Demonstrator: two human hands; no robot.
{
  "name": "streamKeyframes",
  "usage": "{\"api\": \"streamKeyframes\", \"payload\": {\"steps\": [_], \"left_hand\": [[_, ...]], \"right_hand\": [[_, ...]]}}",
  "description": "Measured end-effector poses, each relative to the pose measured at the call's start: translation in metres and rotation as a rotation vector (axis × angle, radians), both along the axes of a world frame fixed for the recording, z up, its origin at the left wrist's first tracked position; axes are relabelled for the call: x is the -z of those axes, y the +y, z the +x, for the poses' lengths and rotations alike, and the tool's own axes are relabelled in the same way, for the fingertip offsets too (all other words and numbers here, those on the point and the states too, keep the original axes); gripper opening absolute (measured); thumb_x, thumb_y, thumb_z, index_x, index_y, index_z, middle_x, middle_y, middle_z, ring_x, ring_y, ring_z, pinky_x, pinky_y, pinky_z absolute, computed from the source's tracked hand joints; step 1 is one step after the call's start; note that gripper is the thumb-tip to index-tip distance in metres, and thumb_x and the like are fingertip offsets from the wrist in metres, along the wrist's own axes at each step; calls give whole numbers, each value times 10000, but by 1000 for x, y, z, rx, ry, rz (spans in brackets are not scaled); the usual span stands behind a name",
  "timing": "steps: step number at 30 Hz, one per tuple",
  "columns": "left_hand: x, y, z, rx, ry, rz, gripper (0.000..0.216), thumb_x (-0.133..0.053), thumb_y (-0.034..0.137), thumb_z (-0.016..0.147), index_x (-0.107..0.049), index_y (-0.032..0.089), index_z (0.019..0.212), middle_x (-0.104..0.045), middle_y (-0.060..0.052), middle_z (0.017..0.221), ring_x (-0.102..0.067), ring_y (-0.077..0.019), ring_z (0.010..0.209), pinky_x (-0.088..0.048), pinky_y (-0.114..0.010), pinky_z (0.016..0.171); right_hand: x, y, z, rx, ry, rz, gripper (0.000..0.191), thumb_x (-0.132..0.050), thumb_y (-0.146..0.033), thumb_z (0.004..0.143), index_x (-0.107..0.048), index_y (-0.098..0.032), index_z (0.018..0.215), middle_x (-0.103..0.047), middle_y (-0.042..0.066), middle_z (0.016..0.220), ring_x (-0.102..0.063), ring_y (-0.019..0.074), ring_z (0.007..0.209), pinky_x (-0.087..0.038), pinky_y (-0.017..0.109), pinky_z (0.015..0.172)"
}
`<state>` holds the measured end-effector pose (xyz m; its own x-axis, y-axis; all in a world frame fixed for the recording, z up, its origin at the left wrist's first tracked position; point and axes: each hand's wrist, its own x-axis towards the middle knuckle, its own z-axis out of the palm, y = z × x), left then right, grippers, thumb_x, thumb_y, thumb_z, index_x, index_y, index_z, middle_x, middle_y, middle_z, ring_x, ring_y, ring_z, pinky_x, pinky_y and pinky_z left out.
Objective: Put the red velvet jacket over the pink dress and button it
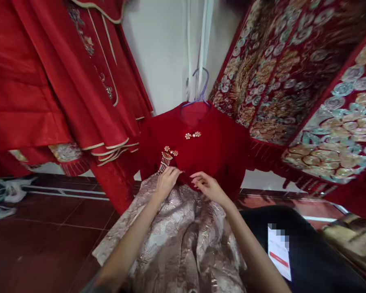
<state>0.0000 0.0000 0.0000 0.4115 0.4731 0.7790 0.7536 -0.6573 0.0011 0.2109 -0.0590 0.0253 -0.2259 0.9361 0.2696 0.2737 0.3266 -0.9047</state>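
A red velvet jacket (215, 150) with gold flower-shaped fastenings (192, 135) hangs upright in front of me on a purple hanger (203, 87). A beaded tassel ornament (165, 160) dangles from its left chest. Below the jacket's lower edge spreads a shiny, pale pink-gold patterned skirt (171, 228). My left hand (168, 181) rests at that edge, fingertips closed in a pinch on the red cloth. Just to its right, my right hand (208, 186) is at the same edge with fingers bent and apart. Whether a thread or small piece lies between the hands I cannot make out.
Red garments with gold piping (88, 89) hang on the left. Heavily embroidered, sequined garments (271, 81) hang on the right. A phone (279, 254) with a lit screen lies on a black surface (311, 252). White shoes (14, 191) stand on the tiled floor (57, 236).
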Motion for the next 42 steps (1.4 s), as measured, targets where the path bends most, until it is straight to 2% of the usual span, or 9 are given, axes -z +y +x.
{"api": "streamKeyframes", "payload": {"steps": [5,9,12,15,21,27,32,37,42], "left_hand": [[-2,4,-9,17,47,16,196,-485,191,955,-660,181,1043,-693,-46,891,-627,-167,836,-506,-278,761],[-7,3,-6,44,-96,-31,178,-501,210,952,-671,174,990,-721,-43,888,-645,-162,798,-509,-286,761],[-20,0,-2,49,-276,-87,150,-546,273,933,-668,186,917,-709,-28,837,-632,-142,733,-509,-273,728],[-44,-1,-4,-26,-459,-70,178,-540,313,935,-644,191,1012,-663,-35,856,-608,-140,769,-509,-276,763],[-84,13,-23,-38,-147,-54,243,-522,339,937,-642,235,1121,-583,-76,1017,-527,-203,968,-497,-320,811],[-96,17,-31,85,-171,-15,166,-586,311,903,-663,210,1009,-616,-63,1040,-536,-200,1007,-480,-400,919],[-101,18,-32,167,-101,1,111,-560,276,921,-645,217,961,-684,-17,983,-581,-181,1019,-344,-527,1105],[-108,21,-32,116,-23,57,171,-496,280,950,-644,213,897,-667,-1,860,-576,-165,892,-304,-519,1138],[-135,23,-12,45,26,58,228,-485,357,951,-636,198,1010,-660,-33,909,-580,-188,929,-323,-473,1115]], "right_hand": [[4,-1,-4,-8,1,5,268,-550,-353,879,-619,-186,1077,-668,52,911,-642,151,812,-521,289,726],[6,-1,-6,-12,-18,12,250,-535,-318,880,-620,-196,1081,-675,50,934,-642,148,826,-516,287,740],[3,-2,-6,-1,-11,1,243,-536,-301,874,-618,-192,1076,-678,53,931,-644,151,826,-516,293,748],[-1,-4,-6,2,-7,-1,241,-539,-312,875,-616,-188,1067,-677,56,926,-643,152,813,-514,291,730],[-6,-8,-7,-23,-2,8,250,-539,-338,885,-615,-191,1072,-672,54,932,-639,146,815,-512,286,739],[-9,-9,-4,-23,-12,8,246,-546,-347,885,-617,-196,1066,-673,56,939,-645,153,845,-517,300,758],[-10,-9,-1,-21,-10,7,245,-553,-357,886,-619,-205,1066,-671,55,938,-650,161,870,-523,319,781],[-14,-11,-2,-21,-3,-4,242,-553,-354,884,-618,-201,1060,-673,59,933,-649,167,876,-522,323,775],[-18,-12,-3,-19,-9,5,252,-542,-360,890,-617,-192,1063,-674,58,931,-643,153,828,-522,308,747]]}}
